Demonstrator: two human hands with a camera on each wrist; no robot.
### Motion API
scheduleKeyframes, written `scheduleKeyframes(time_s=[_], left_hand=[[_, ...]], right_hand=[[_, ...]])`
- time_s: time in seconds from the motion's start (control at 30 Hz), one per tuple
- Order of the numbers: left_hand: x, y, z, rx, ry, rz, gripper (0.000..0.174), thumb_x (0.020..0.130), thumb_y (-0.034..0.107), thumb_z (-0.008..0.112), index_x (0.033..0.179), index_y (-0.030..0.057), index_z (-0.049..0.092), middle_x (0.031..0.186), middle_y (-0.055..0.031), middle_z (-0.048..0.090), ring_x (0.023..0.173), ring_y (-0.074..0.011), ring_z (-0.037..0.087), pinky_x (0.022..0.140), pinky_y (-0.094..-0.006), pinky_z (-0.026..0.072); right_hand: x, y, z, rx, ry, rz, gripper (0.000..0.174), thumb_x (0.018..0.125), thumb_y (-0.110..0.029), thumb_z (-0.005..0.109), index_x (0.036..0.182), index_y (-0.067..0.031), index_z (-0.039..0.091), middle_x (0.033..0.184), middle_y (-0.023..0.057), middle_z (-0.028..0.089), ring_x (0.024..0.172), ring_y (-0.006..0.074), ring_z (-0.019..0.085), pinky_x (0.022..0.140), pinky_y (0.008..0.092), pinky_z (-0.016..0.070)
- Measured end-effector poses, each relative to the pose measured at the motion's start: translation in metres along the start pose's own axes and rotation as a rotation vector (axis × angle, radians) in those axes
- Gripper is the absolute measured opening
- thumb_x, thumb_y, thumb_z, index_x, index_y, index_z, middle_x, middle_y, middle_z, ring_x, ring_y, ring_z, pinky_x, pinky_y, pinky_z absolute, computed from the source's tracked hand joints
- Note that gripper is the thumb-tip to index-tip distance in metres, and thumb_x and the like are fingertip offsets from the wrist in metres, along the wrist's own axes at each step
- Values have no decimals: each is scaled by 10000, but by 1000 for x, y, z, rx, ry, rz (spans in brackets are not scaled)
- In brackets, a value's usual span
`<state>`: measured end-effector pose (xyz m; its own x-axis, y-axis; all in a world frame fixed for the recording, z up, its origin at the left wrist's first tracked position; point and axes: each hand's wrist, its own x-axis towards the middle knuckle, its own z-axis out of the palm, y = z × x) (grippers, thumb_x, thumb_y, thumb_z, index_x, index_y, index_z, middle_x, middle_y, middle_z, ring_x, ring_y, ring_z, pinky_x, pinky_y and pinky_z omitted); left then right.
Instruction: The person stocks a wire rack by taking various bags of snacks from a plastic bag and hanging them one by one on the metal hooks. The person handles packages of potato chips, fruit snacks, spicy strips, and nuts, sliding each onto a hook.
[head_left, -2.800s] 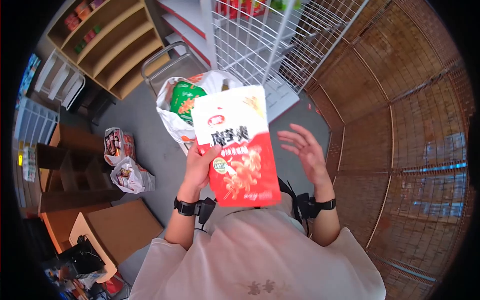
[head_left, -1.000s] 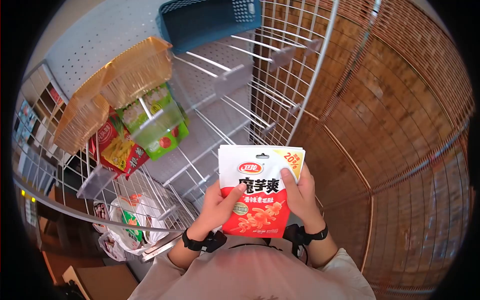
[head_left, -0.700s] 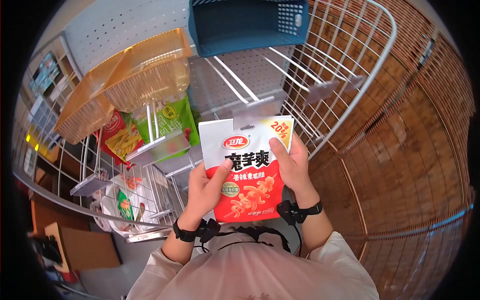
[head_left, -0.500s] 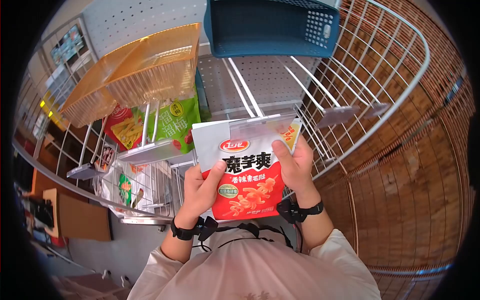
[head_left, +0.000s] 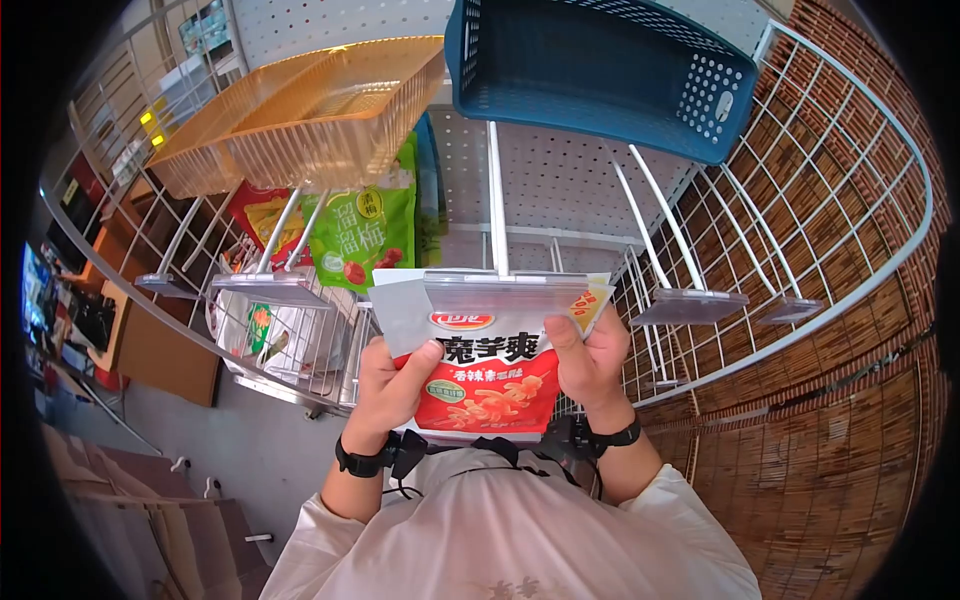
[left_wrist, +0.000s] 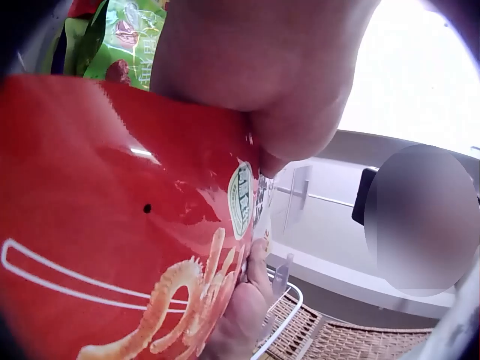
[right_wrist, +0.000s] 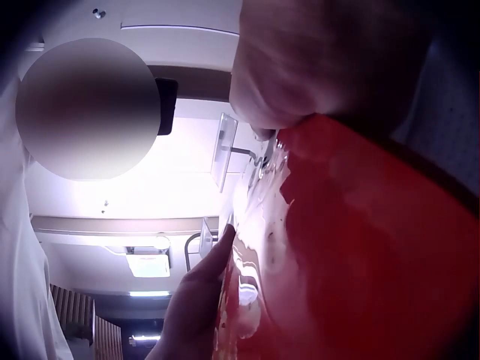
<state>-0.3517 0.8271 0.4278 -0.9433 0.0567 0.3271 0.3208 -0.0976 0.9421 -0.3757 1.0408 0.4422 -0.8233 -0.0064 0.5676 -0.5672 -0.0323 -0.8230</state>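
A red and white snack bag [head_left: 478, 375] is held upright in front of a white wire display rack [head_left: 800, 210]. My left hand [head_left: 393, 388] grips its left edge with the thumb across the front. My right hand [head_left: 583, 358] grips the right edge near the yellow corner. The bag's top edge sits right behind the clear label holder [head_left: 505, 292] at the tip of a long peg hook [head_left: 495, 200]. The bag's glossy red face [left_wrist: 112, 225] fills the left wrist view, and it [right_wrist: 360, 247] also fills the right wrist view.
An amber plastic basket [head_left: 300, 110] and a blue plastic basket [head_left: 600, 70] hang above. Green [head_left: 365, 235] and red [head_left: 262, 215] snack bags hang on pegs to the left. Bare peg hooks [head_left: 680, 255] stick out to the right. A bamboo screen [head_left: 850, 440] stands on the right.
The view has swung up from a floor cart to the rack. My right hand took hold of the bag, and both hands raised it until its top reached the peg's label holder.
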Motion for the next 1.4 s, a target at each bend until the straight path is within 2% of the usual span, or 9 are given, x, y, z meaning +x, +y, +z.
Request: scheduleKeyframes(time_s=[0.33, 0.8, 0.9, 1.0, 1.07, 1.17, 1.23, 1.37, 1.4], left_hand=[[5, -3, 3, 1, 9, 58, 151, 910, 101, 549, 950, -22, 627, 837, -23, 644, 763, -75, 560, 675, -251, 451], [45, -4, 14, -142, 156, -81, 225, 926, 151, 551, 1057, -23, 610, 929, -28, 652, 854, -75, 576, 760, -234, 452], [59, 21, 25, 149, 270, -199, 260, 913, 147, 572, 1120, -6, 540, 996, -46, 610, 942, -115, 570, 843, -255, 449], [48, -25, 4, 146, 325, 127, 358, 895, 124, 603, 1204, 5, 470, 1163, -92, 543, 1046, -160, 537, 898, -287, 439], [24, -23, -8, 91, 260, 103, 414, 874, 92, 625, 1235, 19, 436, 1246, -101, 482, 1102, -188, 508, 919, -308, 436], [-18, 3, -20, 58, 198, -180, 385, 869, 70, 617, 1218, 21, 462, 1209, -74, 517, 1067, -163, 534, 897, -296, 445], [-43, 9, -37, 65, 207, -205, 372, 871, 65, 612, 1211, 20, 469, 1199, -75, 525, 1057, -157, 541, 892, -295, 447], [-95, 17, -82, 80, 178, -218, 303, 878, 57, 599, 1163, 6, 510, 1119, -73, 588, 1020, -152, 571, 889, -302, 453], [-108, 20, -95, 78, 135, -241, 281, 878, 59, 598, 1143, 1, 525, 1091, -72, 607, 1011, -157, 579, 888, -306, 455]], right_hand=[[10, 4, -4, 54, -40, -81, 250, 914, -149, 604, 1083, 33, 571, 927, 56, 661, 797, 94, 589, 714, 233, 472], [61, 24, 6, 126, -42, 90, 257, 927, -187, 587, 1065, 30, 581, 959, 49, 657, 845, 61, 562, 743, 239, 462], [90, 43, 6, 116, -51, 145, 236, 919, -155, 598, 1069, 27, 578, 979, 33, 644, 868, 63, 573, 767, 229, 453], [122, 72, 6, -97, 14, 74, 239, 930, -194, 579, 1031, 21, 600, 930, 58, 663, 850, 87, 589, 754, 248, 459], [144, 96, 10, -359, 146, -213, 273, 930, -250, 565, 1019, 7, 591, 856, 197, 661, 784, 318, 658, 687, 375, 483], [168, 121, 12, -489, 233, -291, 269, 935, -247, 555, 979, 12, 607, 803, 200, 642, 687, 297, 620, 647, 333, 469], [175, 126, 10, -608, 195, -258, 265, 938, -248, 532, 1018, -5, 601, 888, 250, 626, 849, 438, 595, 694, 433, 469], [192, 182, -5, -609, 241, -217, 259, 927, -246, 545, 997, -7, 618, 858, 255, 614, 800, 431, 588, 669, 438, 458], [184, 135, 10, -639, 205, -104, 310, 929, -272, 543, 1054, 7, 588, 906, 259, 613, 827, 400, 602, 707, 430, 460]])
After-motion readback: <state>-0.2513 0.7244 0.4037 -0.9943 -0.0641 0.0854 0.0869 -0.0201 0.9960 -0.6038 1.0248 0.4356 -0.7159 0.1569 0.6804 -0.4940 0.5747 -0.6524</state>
